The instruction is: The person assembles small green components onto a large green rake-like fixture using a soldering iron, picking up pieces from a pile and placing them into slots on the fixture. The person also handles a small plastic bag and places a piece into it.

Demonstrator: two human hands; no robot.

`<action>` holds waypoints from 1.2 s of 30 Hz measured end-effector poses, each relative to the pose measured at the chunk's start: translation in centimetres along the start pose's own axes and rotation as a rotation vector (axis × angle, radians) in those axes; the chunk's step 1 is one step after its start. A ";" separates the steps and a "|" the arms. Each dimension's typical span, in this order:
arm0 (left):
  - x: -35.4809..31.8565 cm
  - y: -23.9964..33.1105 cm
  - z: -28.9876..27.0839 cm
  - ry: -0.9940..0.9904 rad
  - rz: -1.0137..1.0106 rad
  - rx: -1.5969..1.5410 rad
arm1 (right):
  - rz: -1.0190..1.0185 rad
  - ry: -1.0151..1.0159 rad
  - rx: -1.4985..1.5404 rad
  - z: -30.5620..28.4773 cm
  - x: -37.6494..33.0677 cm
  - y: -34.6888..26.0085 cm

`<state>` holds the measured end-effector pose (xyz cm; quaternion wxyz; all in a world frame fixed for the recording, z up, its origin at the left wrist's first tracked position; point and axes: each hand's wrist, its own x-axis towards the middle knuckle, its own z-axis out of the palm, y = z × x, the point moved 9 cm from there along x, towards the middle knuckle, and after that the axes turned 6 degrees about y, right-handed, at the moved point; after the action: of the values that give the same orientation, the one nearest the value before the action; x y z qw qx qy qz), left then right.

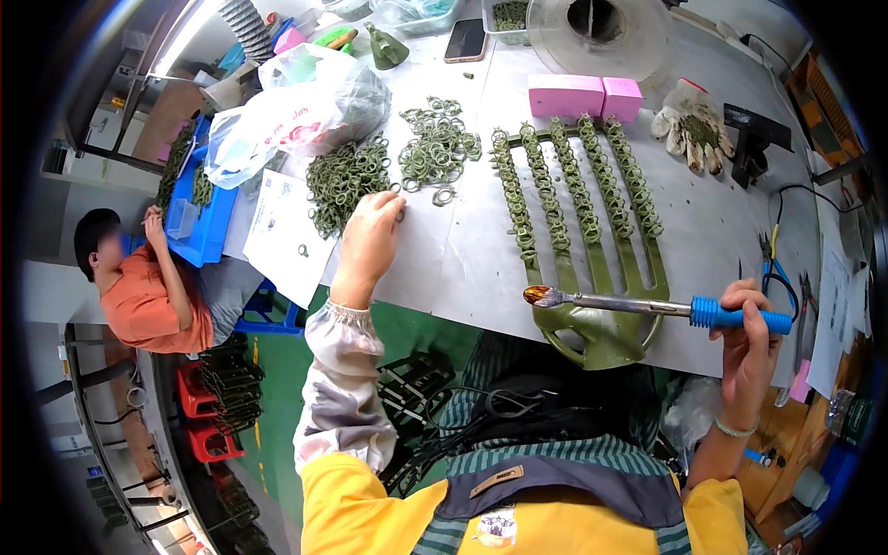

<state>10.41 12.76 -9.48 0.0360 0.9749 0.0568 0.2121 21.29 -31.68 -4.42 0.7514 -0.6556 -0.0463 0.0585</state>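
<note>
My right hand (pixel 747 338) is wrapped round the blue handle of a soldering iron (pixel 638 305), held level above the near end of a green rack (pixel 592 324). The iron's tip is blunt and coated brown and orange. Several long bars of the rack run away from me, lined with small green rings (pixel 555 208). At the right edge of a heap of loose green rings (pixel 347 180), my left hand (pixel 370 240) is closed in a pinch. A bit of a green ring shows at its fingertips; the rest is hidden.
A second ring pile (pixel 437 143) and a plastic bag (pixel 324 102) lie beyond. Pink blocks (pixel 573 95), a stained glove (pixel 692 128) and a black stand (pixel 754 139) sit at the back right. On the left, another person (pixel 153 296) works by a blue tray (pixel 208 231).
</note>
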 end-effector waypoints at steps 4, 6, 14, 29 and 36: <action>-1.0 -1.0 1.2 0.037 -0.029 0.017 | -0.001 0.003 0.003 0.2 -0.1 -0.3; -1.2 -0.6 1.0 0.101 -0.035 0.051 | -0.009 0.004 0.002 0.3 -0.2 -0.6; -1.1 3.6 -0.5 0.015 -0.298 -0.440 | -0.037 0.021 -0.012 0.0 -0.3 -1.0; 0.3 15.5 -1.9 0.120 0.012 -0.569 | -0.016 -0.098 0.094 1.6 0.9 1.7; 0.8 15.9 -2.6 0.129 0.072 -0.490 | -0.040 -0.047 0.063 -0.2 0.8 -0.1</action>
<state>11.53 -2.79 -5.32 0.2600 0.9230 -0.0291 0.2822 22.14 -31.78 -4.31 0.7713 -0.6291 -0.0753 0.0603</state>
